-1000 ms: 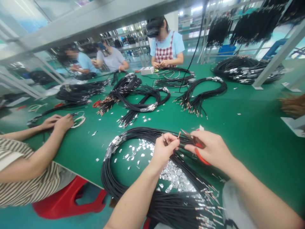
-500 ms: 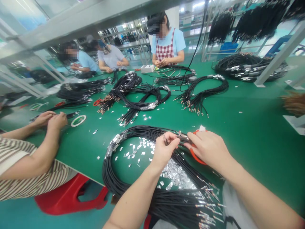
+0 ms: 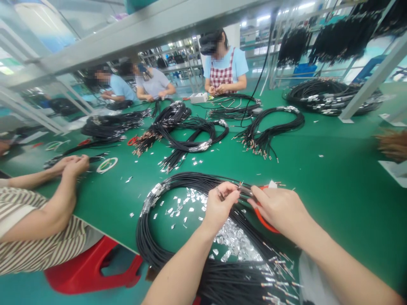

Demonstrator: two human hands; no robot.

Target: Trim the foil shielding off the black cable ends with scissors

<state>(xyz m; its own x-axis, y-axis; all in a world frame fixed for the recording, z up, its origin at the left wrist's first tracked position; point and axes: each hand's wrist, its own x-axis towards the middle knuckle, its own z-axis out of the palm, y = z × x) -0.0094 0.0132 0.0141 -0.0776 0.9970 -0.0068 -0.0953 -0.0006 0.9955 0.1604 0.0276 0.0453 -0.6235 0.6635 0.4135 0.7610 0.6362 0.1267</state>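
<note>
In the head view, the left hand [image 3: 219, 205] pinches a black wire [image 3: 244, 191] in its fingers [image 3: 227, 190], just beside the right hand [image 3: 280, 207], whose fingers clench red-handled pliers [image 3: 265, 222]. A coiled black wire bundle [image 3: 165, 237] lies beneath both hands on the green counter [image 3: 333, 190].

The left hand [image 3: 220, 206] pinches the ends of a few black wires [image 3: 243, 191], while the right hand [image 3: 277, 209] closes round a pair of red-handled cutters [image 3: 265, 222] — one handle curves out below the palm. Beneath both hands lies a large coil of black cables [image 3: 149, 241], with crimped metal terminals [image 3: 279, 279] fanned out at its ends. Silver foil scraps [image 3: 237, 248] are heaped inside the coil on the green workbench [image 3: 333, 190]. To the left, a co-worker's hands [image 3: 71, 166] meet over the bench beside a striped sleeve [image 3: 32, 224]. Farther along lie more looped cable bundles [image 3: 187, 135] — and across the bench sits a person in a checked apron [image 3: 222, 74].
</note>
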